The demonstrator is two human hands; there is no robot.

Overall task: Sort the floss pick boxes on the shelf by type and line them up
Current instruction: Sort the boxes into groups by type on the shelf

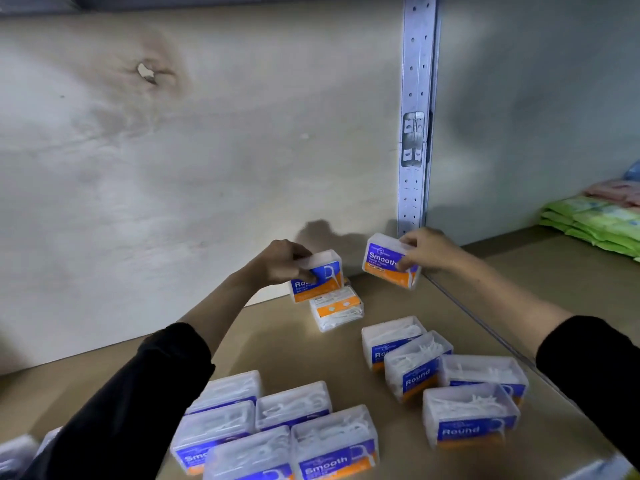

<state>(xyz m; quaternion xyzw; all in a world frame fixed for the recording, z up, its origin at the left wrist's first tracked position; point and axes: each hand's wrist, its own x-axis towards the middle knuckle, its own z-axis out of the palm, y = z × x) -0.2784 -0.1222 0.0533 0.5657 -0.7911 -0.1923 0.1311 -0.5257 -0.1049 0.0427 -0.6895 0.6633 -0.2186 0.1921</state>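
Holding a clear plastic blue-and-orange "Round" floss box (pixel 317 276) in our left hand (pixel 282 261) and a matching "Smooth" box (pixel 389 261) in our right hand (pixel 427 251), we kept both pinched above the brown shelf board (pixel 311 348), near the perforated metal upright (pixel 415 133). Left of that upright, the tipped clear box (pixel 336 308) under the left hand looked easy to knock, and setting either box among the wrong group seemed the main risk.

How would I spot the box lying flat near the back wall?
Find the pale wooden back panel. Just before it, under the left hand, lies a clear plastic floss pick box. Alone among its neighbours, it shows an orange-and-white label, no blue.
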